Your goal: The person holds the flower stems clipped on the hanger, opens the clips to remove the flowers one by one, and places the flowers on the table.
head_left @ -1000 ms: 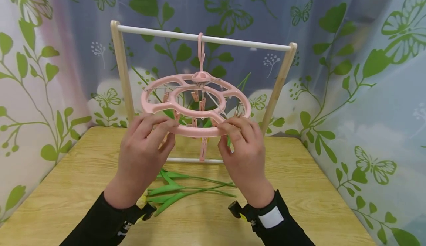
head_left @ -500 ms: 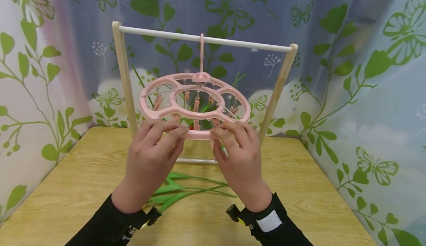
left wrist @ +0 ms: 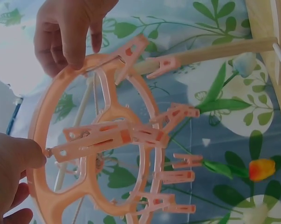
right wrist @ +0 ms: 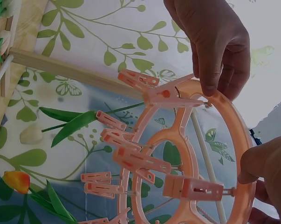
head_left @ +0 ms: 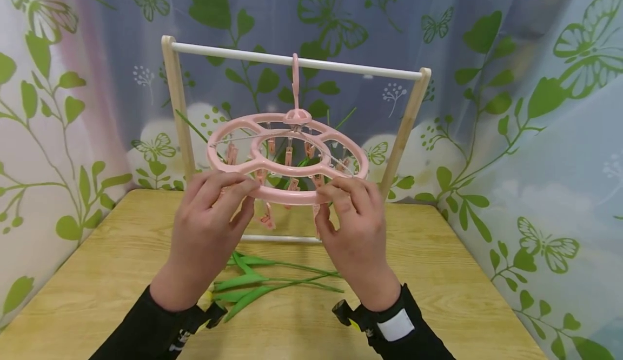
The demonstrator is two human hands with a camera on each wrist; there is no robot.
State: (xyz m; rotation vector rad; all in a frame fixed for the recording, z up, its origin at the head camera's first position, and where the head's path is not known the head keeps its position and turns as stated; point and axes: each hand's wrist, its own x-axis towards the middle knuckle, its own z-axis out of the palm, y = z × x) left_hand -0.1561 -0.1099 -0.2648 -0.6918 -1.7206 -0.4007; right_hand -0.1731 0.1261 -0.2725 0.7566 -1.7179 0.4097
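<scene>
A round pink clip hanger hangs by its hook from a white rod. My left hand pinches the front rim left of its middle, thumb below and fingers on top. Right of the middle, my right hand pinches the same rim in a like way. Pink clothespins dangle under the rings. On the far side, clothespins grip artificial tulips head down, among them an orange-red tulip and a white tulip. The hands partly hide the near rim in the head view.
The white rod belongs to a wooden stand on a wood-grain table. Several green tulip stems lie in front of the stand's lower bar. A leaf-patterned curtain surrounds the table.
My hands came closer together on the rim, then moved apart again. The hanger has turned a little; its hook and the dangling clothespins stand at different angles.
</scene>
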